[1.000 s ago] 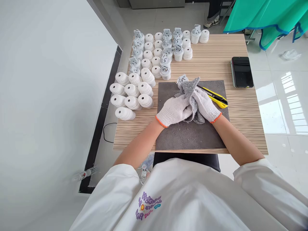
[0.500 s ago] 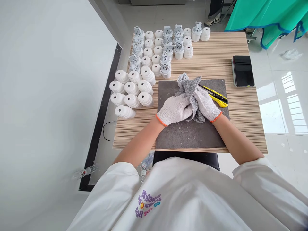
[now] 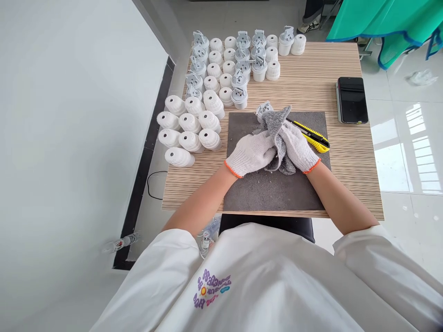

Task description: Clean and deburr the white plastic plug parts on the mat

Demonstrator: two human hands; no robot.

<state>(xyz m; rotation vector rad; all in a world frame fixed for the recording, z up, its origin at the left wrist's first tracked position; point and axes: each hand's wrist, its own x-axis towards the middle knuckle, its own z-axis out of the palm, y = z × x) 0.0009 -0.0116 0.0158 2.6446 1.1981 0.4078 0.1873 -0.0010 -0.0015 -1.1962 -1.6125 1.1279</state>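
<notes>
On dark mat (image 3: 273, 193), left hand (image 3: 252, 154) and right hand (image 3: 298, 150) keep grip clenched on grey cloth (image 3: 277, 123).

Striped wooden table (image 3: 346, 152), glossy white floor (image 3: 408, 152)

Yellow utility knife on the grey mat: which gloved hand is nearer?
Right. The right hand sits beside the yellow utility knife; the left hand is farther left, beyond the grey cloth.

White-gloved hands (image 3: 273, 150), grey cloth (image 3: 277, 127), yellow-black knife (image 3: 309, 136), striped wooden table (image 3: 349, 152).
</notes>
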